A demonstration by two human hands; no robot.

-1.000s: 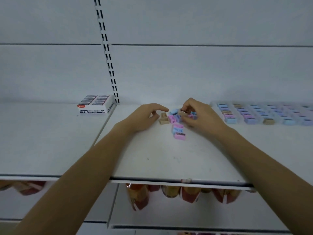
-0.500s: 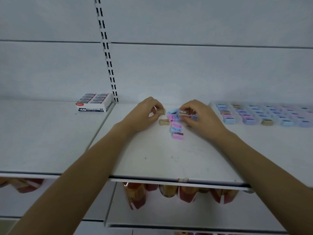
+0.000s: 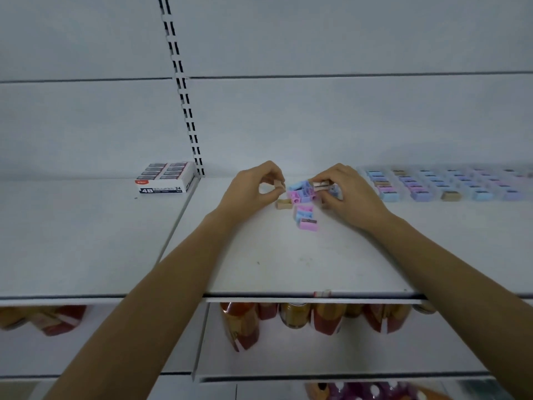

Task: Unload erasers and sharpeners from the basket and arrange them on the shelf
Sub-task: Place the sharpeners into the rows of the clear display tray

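Observation:
A loose heap of small pink, blue and tan sharpeners (image 3: 303, 199) lies on the white shelf (image 3: 288, 261). My left hand (image 3: 251, 189) pinches a tan sharpener (image 3: 279, 184) between thumb and fingertips, just left of the heap. At the heap's right side my right hand (image 3: 346, 192) pinches another tan sharpener (image 3: 320, 186), with more small pieces half hidden under its fingers. A tan sharpener (image 3: 284, 204) and a pink one (image 3: 308, 224) lie at the heap's near edge. No basket is in view.
Rows of arranged sharpeners (image 3: 444, 184) fill the shelf's back right. A white box of 4B erasers (image 3: 164, 179) stands at the back of the left shelf, beside the slotted upright (image 3: 184, 99). Red and gold packs (image 3: 314, 319) sit on the shelf below.
My left hand has picked a tan sharpener from the heap's left and lifted it in a pinch. My right hand stayed at the heap, still holding its tan sharpener.

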